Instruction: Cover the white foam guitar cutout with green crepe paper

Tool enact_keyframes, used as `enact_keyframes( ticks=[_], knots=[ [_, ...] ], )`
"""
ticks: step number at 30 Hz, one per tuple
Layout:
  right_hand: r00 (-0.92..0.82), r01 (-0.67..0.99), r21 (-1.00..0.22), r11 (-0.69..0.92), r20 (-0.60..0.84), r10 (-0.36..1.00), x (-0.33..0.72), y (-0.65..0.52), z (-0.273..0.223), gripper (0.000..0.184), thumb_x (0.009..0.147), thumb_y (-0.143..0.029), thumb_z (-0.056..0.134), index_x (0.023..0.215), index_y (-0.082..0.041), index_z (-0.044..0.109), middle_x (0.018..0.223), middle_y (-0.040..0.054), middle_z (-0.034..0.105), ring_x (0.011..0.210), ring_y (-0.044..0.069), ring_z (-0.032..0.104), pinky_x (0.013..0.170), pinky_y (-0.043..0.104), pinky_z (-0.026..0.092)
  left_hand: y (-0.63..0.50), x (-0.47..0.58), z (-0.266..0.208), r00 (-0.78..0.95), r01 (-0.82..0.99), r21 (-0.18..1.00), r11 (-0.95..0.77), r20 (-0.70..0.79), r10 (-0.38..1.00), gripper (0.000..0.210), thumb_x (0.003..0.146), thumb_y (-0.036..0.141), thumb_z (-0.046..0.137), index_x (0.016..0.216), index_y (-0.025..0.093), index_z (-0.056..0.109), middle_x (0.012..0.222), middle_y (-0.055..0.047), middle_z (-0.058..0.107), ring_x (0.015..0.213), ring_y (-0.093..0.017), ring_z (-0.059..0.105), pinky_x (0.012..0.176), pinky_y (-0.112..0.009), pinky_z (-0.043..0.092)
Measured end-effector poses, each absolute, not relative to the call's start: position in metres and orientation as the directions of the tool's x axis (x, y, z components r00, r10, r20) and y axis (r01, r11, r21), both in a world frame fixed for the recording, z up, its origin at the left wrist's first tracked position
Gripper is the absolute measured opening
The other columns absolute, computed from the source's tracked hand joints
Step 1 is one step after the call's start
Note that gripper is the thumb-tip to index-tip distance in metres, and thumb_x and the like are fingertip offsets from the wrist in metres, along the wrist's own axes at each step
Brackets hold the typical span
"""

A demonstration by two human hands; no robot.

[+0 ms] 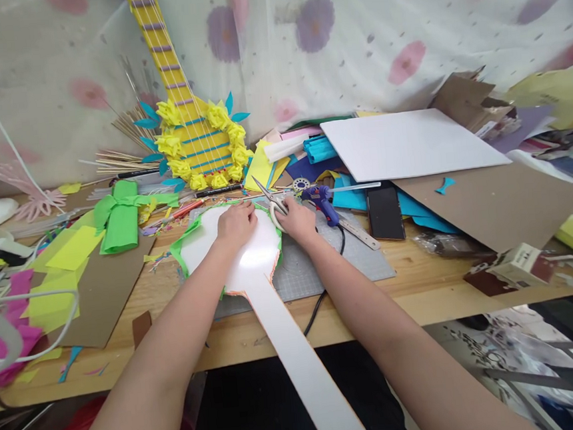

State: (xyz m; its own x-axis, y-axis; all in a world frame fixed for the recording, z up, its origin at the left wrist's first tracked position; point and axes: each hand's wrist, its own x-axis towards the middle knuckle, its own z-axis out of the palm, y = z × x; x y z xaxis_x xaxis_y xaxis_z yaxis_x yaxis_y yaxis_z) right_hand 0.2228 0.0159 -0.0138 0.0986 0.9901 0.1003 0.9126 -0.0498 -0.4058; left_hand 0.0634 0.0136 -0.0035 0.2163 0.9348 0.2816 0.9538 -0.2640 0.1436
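Note:
A white guitar-shaped board [208, 242] lies face up, its long neck reaching past the table's front edge. Green paper [182, 254] wraps around part of the rounded body's rim, and an orange line runs along the board's edge. My left hand [237, 227] rests flat on the body near its far edge; the fingertips are partly hidden. In my right hand [298, 221] is a pair of scissors [267, 191] with pale handles, gripped at the body's far right edge. The blades point up and left, slightly apart, beyond the board.
A blue glue gun [321, 202], a metal ruler [361, 232] and a phone [385, 213] lie to the right. Under the board is a grey cutting mat [341, 270]. A yellow paper guitar [205, 148] leans behind. Green paper [120, 219] and a white sheet [410, 142] flank the work.

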Motion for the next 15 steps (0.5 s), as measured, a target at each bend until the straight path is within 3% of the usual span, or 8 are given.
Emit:
enact_keyframes(
  ticks=[5,8,12,15],
  knots=[
    [0.103,0.911,-0.409,-0.049,0.112,0.988,0.2232,0.0144,-0.0154,0.037,0.087,-0.052,0.044,0.107,-0.024,0.057,0.095,0.0072,0.071,0.092,0.026,0.066,0.075,0.034,0.045,0.0108,0.0604,-0.0052,0.348,0.909,0.101,-0.405,0.35,0.87,0.053,0.086,0.014,0.04,0.139,0.017,0.045,0.147,-0.004,0.041,0.138,-0.02,0.035,0.115,-0.038,0.028],
    [0.101,0.918,-0.395,-0.043,0.126,0.987,0.2232,0.0125,-0.0153,0.037,0.087,-0.052,0.044,0.108,-0.024,0.057,0.094,0.007,0.071,0.092,0.026,0.066,0.075,0.033,0.045,0.0131,0.0591,-0.0064,0.426,0.881,0.09,-0.464,0.271,0.863,0.052,0.086,0.013,0.037,0.137,0.016,0.047,0.146,-0.004,0.043,0.139,-0.019,0.033,0.118,-0.039,0.022],
    [0.111,0.918,-0.393,-0.054,0.124,0.986,0.2237,0.0119,-0.0152,0.038,0.086,-0.054,0.044,0.107,-0.024,0.056,0.095,0.0073,0.071,0.091,0.026,0.066,0.074,0.033,0.045,0.0151,0.0613,-0.0058,0.335,0.915,0.14,-0.377,0.255,0.907,0.045,0.088,0.016,0.038,0.127,0.019,0.058,0.135,-0.003,0.055,0.13,-0.016,0.046,0.112,-0.031,0.033],
    [0.105,0.923,-0.382,-0.052,0.12,0.987,0.224,0.0122,-0.0151,0.041,0.085,-0.056,0.046,0.109,-0.024,0.055,0.096,0.0078,0.071,0.092,0.026,0.066,0.074,0.033,0.045,0.0145,0.064,-0.0039,0.275,0.94,0.134,-0.313,0.243,0.93,0.041,0.086,0.019,0.041,0.12,0.021,0.064,0.128,-0.003,0.061,0.122,-0.018,0.055,0.101,-0.032,0.044]
  ],
)
